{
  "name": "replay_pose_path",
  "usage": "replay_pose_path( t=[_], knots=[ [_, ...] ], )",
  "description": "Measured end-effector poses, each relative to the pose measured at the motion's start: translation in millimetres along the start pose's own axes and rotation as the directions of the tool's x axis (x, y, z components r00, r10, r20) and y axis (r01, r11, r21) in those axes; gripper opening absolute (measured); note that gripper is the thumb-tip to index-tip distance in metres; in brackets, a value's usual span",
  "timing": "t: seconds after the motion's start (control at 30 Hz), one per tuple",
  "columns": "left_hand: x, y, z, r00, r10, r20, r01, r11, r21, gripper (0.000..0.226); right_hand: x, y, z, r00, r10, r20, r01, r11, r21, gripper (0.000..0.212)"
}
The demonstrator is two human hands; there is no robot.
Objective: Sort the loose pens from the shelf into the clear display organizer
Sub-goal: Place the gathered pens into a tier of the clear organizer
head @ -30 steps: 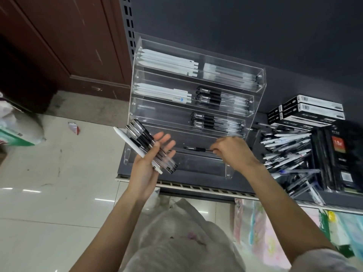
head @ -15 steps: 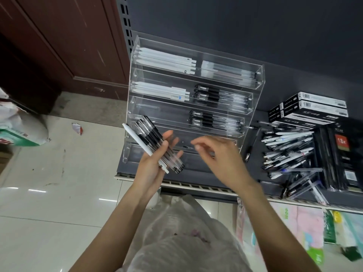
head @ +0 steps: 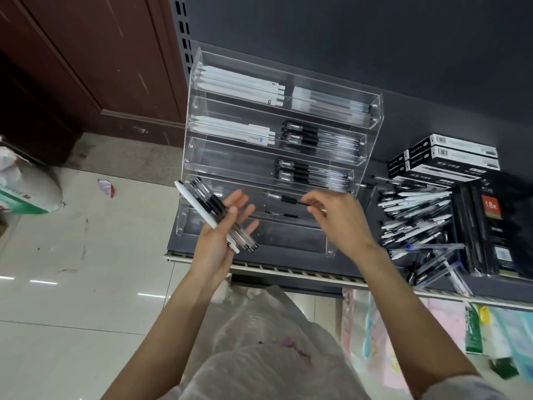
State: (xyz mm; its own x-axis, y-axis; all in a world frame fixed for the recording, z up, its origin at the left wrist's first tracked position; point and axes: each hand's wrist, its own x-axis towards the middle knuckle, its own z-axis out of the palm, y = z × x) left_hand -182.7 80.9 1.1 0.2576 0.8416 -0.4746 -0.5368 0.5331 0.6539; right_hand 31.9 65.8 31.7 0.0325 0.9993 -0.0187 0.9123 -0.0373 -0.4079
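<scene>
Mid-frame, on the dark shelf (head: pixel 288 256): clear organizer (head: pixel 277 157), stepped tiers climbing toward the top of the frame. White pens (head: pixel 239 88) up in the left half of the top two tiers, black-grip clear pens (head: pixel 314 138) in the right half of the second and third tiers. Loose pens (head: pixel 415 217) heaped right of the organizer, well apart from both hands. Boxes (head: pixel 444 160) stacked above and right of that heap.

Left hand (head: pixel 219 238) at lower centre, palm up, fingers mostly straight and a bit spread, cradling a bundle (head: pixel 219 217) of clear black-grip pens plus one white pen along its left edge, all slanting from upper left to lower right.

Right hand (head: pixel 337 220) just right of it, fingertips pinched on the end of a single pen (head: pixel 288 199), held roughly level over the right side of a low tier. Another pen (head: pixel 281 215) lying just below it.

Plastic bag (head: pixel 259 350) at bottom centre, tiled floor (head: pixel 72 284) on the left.
</scene>
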Motion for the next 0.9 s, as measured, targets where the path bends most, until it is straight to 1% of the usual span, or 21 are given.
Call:
replay_pose_path(
  t=[0.07,0.13,0.27,0.37,0.43,0.53,0.57,0.6,0.63,0.67,0.7,0.73,0.77,0.8,0.83,0.9],
  knots=[
    [0.2,1.0,-5.0,1.0,0.0,-0.008,0.0,1.0,-0.014,0.027,5.2,8.6,9.5,0.995,-0.031,0.096,0.041,0.994,-0.098,0.019],
    [0.6,1.2,-7.3,1.0,0.005,-0.005,-0.005,1.0,-0.02,0.026,10.5,11.8,16.5,0.988,-0.032,0.15,0.054,0.988,-0.143,0.019],
    [0.4,-0.4,-7.7,1.0,0.005,0.001,-0.005,0.999,-0.035,0.024,18.0,17.3,19.3,0.986,-0.021,0.165,0.053,0.98,-0.189,0.021],
    [-0.7,-1.9,-5.9,1.0,-0.009,0.001,0.009,0.998,-0.055,0.024,17.1,19.3,17.9,0.974,-0.007,0.225,0.069,0.96,-0.271,0.026],
    [-1.3,-2.8,-4.4,1.0,-0.014,-0.001,0.014,0.997,-0.073,0.024,14.9,22.5,17.9,0.967,-0.003,0.255,0.088,0.943,-0.321,0.033],
    [-1.9,-3.3,-3.0,1.0,-0.026,0.007,0.026,0.995,-0.097,0.023,11.7,23.4,17.0,0.957,0.007,0.29,0.107,0.921,-0.375,0.05],
    [-1.9,-3.6,-2.3,0.999,-0.031,0.01,0.032,0.993,-0.11,0.023,10.5,20.1,15.0,0.956,0.014,0.293,0.109,0.912,-0.396,0.052],
    [-1.9,-4.0,-1.2,0.999,-0.035,0.014,0.037,0.992,-0.122,0.024,8.7,15.5,12.3,0.963,0.001,0.268,0.111,0.909,-0.402,0.05],
    [-2.0,-3.9,0.6,0.999,-0.037,0.022,0.04,0.991,-0.131,0.024,5.9,8.1,8.4,0.98,-0.027,0.196,0.097,0.929,-0.356,0.043],
    [-1.7,-4.1,2.4,0.999,-0.036,0.029,0.039,0.991,-0.13,0.024,2.3,-3.1,3.9,0.995,-0.045,0.093,0.065,0.972,-0.224,0.034],
    [-1.7,-4.3,5.1,0.999,-0.032,0.04,0.037,0.992,-0.121,0.025,-2.3,-18.0,-0.5,0.999,-0.038,0.004,0.038,0.999,-0.024,0.026],
    [-1.3,-5.3,7.1,0.998,-0.029,0.048,0.034,0.993,-0.11,0.027,-6.8,-34.3,-3.2,0.999,-0.012,-0.03,0.017,0.985,0.171,0.02],
    [-1.8,-5.8,9.7,0.998,-0.029,0.062,0.035,0.994,-0.106,0.031,-10.8,-50.0,-3.0,1.0,0.011,-0.009,-0.008,0.952,0.306,0.017],
    [-2.1,-7.0,11.5,0.996,-0.031,0.078,0.04,0.993,-0.109,0.036,-13.9,-63.1,-0.2,0.999,0.024,0.039,-0.037,0.925,0.377,0.016],
    [-2.8,-7.7,13.4,0.995,-0.041,0.095,0.052,0.991,-0.12,0.04,-15.6,-71.5,5.3,0.996,0.027,0.08,-0.057,0.914,0.402,0.015],
    [-5.0,-8.6,16.6,0.99,-0.059,0.129,0.075,0.989,-0.127,0.045,-16.4,-79.6,15.1,0.994,0.024,0.106,-0.067,0.905,0.419,0.015]
  ],
)
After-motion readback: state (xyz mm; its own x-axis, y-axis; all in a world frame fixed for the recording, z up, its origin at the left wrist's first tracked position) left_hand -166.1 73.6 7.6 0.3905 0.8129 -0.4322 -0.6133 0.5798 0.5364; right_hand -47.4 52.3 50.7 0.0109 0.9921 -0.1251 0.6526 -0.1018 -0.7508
